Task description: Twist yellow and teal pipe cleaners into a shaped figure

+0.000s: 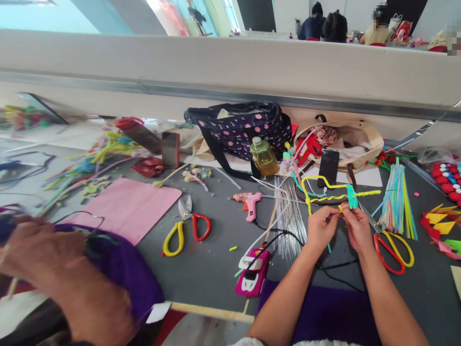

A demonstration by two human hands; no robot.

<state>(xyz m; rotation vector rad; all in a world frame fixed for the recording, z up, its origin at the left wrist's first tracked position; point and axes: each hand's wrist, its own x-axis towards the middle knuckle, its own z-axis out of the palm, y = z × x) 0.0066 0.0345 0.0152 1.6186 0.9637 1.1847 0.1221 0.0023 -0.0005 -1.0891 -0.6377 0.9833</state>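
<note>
Right of centre, your left hand (321,226) and right hand (357,227) both pinched the bent yellow fuzzy pipe-cleaner outline (367,193). The teal fuzzy wrap (351,196) was already on, but the loop looked unclosed.

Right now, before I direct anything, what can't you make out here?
All head view:
- Lower end of the bent yellow fuzzy wire frame: covered by the left hand and right hand pinching it.
- Blade tips of the red-and-yellow-handled scissors at right: behind the right hand.
- Co-worker's hand, lower left: motion-blurred; its hold is unclear.
- Yellow-orange folded paper shapes: cut by the right edge.
</note>
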